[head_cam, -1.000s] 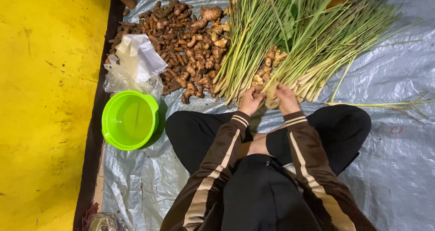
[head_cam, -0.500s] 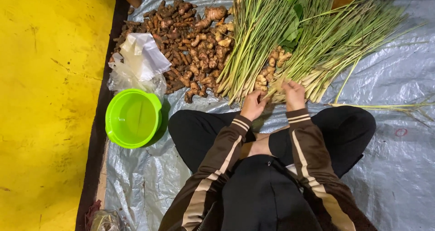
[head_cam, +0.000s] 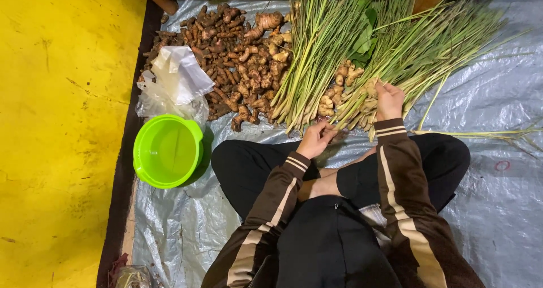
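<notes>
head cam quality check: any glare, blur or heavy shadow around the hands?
Head view: sharp overall, no motion blur on the left hand or right hand; soft sheen and bright wrinkles on the grey tarp, nothing blown out; top edge falls into dark shadow; green bowl casts a short shadow to its right; yellow floor evenly lit; lemongrass stalks clearly resolved.

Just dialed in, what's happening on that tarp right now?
A person sits cross-legged on a silver tarp, working at bundles of lemongrass stalks spread in front of them. The right hand rests on the root ends of one bundle, among pale ginger-like roots. The left hand is at the stalk ends, fingers curled, nearer the lap. To the left lie a pile of brown rhizomes, some clear plastic bags and a green bowl.
</notes>
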